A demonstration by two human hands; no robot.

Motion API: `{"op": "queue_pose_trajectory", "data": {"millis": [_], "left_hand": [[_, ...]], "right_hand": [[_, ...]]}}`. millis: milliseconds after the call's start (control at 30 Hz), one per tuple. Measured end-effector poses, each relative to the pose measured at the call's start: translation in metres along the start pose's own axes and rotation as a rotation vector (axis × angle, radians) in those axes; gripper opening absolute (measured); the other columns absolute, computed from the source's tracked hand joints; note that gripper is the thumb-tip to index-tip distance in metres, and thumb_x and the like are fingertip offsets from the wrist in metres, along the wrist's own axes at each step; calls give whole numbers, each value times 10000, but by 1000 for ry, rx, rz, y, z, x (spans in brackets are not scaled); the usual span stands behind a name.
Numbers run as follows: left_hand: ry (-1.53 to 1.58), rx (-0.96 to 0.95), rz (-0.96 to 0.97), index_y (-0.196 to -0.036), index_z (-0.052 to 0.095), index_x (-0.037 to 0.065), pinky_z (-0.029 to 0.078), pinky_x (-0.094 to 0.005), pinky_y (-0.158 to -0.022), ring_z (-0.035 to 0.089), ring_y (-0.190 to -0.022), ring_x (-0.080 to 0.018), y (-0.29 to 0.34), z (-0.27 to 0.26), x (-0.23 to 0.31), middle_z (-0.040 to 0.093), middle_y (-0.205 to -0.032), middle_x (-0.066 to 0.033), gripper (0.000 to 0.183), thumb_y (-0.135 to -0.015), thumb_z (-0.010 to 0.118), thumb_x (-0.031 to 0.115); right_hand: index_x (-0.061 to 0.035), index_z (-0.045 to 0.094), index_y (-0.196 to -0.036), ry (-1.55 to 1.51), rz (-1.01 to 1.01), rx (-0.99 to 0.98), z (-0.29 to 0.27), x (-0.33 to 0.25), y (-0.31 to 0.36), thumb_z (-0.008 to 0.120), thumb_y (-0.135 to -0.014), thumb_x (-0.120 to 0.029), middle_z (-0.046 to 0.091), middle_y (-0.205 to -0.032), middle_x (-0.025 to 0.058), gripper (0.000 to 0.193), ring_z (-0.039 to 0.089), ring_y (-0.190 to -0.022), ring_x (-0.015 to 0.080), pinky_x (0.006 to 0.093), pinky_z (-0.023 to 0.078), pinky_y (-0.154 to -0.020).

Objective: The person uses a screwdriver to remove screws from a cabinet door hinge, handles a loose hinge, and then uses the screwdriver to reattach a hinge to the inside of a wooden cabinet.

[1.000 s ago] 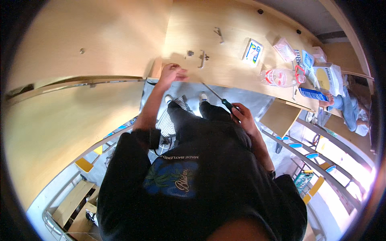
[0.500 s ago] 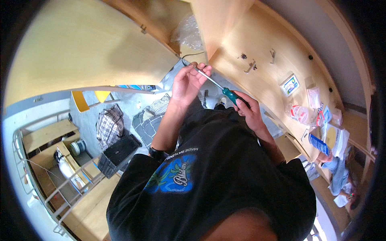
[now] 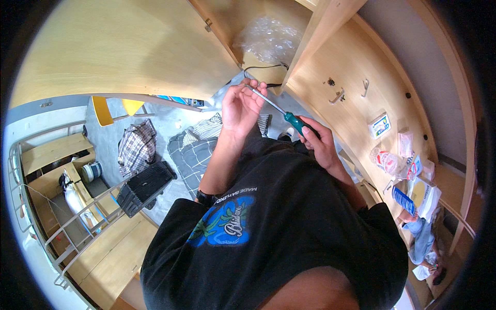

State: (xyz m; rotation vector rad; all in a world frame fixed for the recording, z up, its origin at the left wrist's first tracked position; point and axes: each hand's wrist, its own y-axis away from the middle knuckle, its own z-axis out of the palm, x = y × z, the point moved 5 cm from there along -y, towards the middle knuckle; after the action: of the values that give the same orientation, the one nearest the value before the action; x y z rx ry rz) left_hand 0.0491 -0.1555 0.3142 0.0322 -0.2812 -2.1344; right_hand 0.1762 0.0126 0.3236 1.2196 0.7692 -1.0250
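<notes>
Right hand (image 3: 316, 138) wrapped round the green handle of a screwdriver (image 3: 293, 122), held aloft in front of the torso, shaft slanting up-left. Left hand (image 3: 243, 108) palm up, fingers curled at the shaft's tip; cannot tell whether they grip it. To the right, on a wooden counter (image 3: 354, 120): two handle-like metal pieces (image 3: 337, 96), clear bottle (image 3: 386, 162). Crumpled clear plastic (image 3: 271, 39) lies beyond the hands.
</notes>
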Motion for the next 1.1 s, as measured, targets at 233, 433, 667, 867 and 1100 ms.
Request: {"op": "queue_pose_trajectory", "data": {"millis": [233,433,667,867,1100], "left_hand": [[-50,9,70,-936,536,-12,464,-368,-912,576,-997,-270,-6,0,23,627,-906,-103,129,-850,489,71],[-126,188,243,-950,543,1,488,-357,-904,582,-1018,-259,-15,-10,34,624,-965,-105,108,-892,493,78],[-102,316,259,-1062,487,-41,481,-350,-936,579,-1020,-266,-43,-44,51,596,-1032,-130,184,-930,460,84],[32,304,244,-1021,498,-16,482,-342,-922,574,-1026,-255,-97,-80,90,579,-1014,-114,161,-935,471,118],[144,305,154,-991,526,-20,493,-341,-909,589,-1011,-247,-200,-170,148,607,-1021,-124,158,-920,500,118]], "right_hand": [[19,556,-1146,332,-198,82,16,-29,-14,547,-885,-169,606,-787,58,321,519,-668,106,249,450,-650],[33,561,-1094,529,-365,215,39,-47,-22,552,-876,-140,641,-865,185,278,641,-773,232,317,483,-695],[30,554,-1058,707,-359,243,57,-56,-60,559,-865,-138,619,-893,227,256,624,-805,351,364,487,-697],[26,518,-1093,817,-341,204,79,-40,-127,548,-878,-178,611,-897,236,297,604,-834,380,402,472,-731],[32,531,-1079,674,-21,195,85,9,-257,534,-893,-235,618,-909,231,325,613,-865,349,383,467,-768]]}}
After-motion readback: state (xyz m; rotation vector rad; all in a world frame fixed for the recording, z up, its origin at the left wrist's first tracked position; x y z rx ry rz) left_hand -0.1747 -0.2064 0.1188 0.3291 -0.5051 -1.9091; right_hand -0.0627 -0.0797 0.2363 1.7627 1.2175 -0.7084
